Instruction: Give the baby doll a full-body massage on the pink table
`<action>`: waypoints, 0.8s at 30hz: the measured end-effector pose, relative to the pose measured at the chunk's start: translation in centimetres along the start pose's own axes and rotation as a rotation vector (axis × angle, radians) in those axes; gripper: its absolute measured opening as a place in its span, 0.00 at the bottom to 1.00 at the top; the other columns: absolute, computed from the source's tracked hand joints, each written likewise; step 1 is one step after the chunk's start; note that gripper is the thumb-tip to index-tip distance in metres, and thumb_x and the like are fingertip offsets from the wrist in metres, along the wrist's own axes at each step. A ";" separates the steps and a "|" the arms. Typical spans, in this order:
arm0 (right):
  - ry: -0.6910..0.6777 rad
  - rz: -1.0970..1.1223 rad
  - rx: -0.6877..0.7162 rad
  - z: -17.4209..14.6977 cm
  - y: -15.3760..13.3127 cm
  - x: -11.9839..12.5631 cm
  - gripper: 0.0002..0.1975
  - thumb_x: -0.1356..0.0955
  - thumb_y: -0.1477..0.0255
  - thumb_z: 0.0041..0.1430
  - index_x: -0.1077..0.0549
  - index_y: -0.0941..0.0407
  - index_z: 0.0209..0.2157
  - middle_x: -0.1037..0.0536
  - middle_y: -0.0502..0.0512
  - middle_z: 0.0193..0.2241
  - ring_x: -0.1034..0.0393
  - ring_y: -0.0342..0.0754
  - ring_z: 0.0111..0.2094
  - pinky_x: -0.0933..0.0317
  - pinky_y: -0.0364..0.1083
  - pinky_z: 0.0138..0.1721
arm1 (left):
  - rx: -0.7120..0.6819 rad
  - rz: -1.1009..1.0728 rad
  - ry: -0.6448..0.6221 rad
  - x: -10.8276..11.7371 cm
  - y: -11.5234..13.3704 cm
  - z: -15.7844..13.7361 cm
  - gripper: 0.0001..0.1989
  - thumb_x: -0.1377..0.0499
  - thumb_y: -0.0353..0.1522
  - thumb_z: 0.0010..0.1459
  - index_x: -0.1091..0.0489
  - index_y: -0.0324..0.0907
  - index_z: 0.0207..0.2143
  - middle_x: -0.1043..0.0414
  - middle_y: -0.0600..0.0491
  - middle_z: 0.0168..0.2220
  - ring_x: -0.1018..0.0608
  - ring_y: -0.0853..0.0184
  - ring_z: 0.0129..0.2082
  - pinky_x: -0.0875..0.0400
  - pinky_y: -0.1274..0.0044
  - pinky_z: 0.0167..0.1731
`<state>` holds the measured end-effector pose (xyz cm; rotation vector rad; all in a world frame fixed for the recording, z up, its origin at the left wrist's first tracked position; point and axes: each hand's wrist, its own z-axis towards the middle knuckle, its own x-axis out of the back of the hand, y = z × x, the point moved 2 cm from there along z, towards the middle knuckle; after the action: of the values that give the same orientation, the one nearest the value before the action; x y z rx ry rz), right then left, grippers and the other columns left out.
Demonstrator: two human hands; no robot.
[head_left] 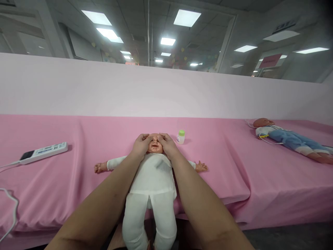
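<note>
A baby doll [156,177] in a white top and white trousers lies on its back with its head away from me and its arms stretched out sideways. My left hand [142,144] cups the left side of the doll's head, its thumb against the brow by the eye. On the other side my right hand [168,144] mirrors it, fingers curled round the head and thumb at the other eye. The doll's mouth shows between my wrists, while its eyes are mostly covered by my thumbs. Just right of my right hand stands a small bottle [180,137] with a green cap.
The pink-covered table [208,152] runs across the view below a white partition [166,92]. A white power strip [44,152] with a cable lies at the left. Far right is another doll [288,138] in blue and white clothes, with a thin white cord by it.
</note>
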<state>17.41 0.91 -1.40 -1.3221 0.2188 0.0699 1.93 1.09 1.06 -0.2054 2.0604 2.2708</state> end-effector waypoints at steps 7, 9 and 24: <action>-0.028 0.084 -0.155 -0.1 -0.3 0.4 0.26 0.28 0.65 0.56 0.25 0.49 0.57 0.24 0.54 0.59 0.31 0.56 0.60 0.35 0.57 0.61 | 0.083 -0.016 0.059 0.3 -0.1 0.3 0.16 0.38 0.33 0.53 0.24 0.44 0.45 0.20 0.47 0.43 0.19 0.60 0.35 0.28 0.75 0.27; -0.044 0.106 -0.207 -0.2 -0.4 0.6 0.27 0.29 0.67 0.56 0.26 0.46 0.59 0.25 0.51 0.62 0.31 0.55 0.61 0.36 0.57 0.62 | 0.103 -0.019 0.059 0.4 -0.1 0.3 0.18 0.38 0.32 0.52 0.24 0.44 0.47 0.20 0.46 0.43 0.20 0.60 0.33 0.30 0.76 0.24; -0.046 0.082 -0.076 -0.4 -0.6 0.6 0.31 0.19 0.59 0.42 0.27 0.51 0.46 0.21 0.53 0.44 0.24 0.53 0.45 0.29 0.52 0.48 | -0.046 0.066 -0.067 0.1 -0.1 0.1 0.28 0.28 0.41 0.46 0.27 0.41 0.49 0.22 0.45 0.48 0.19 0.58 0.42 0.24 0.71 0.38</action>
<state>18.08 0.30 -1.02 -1.3854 0.2330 0.1793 1.88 1.16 0.93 -0.0635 2.0132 2.3305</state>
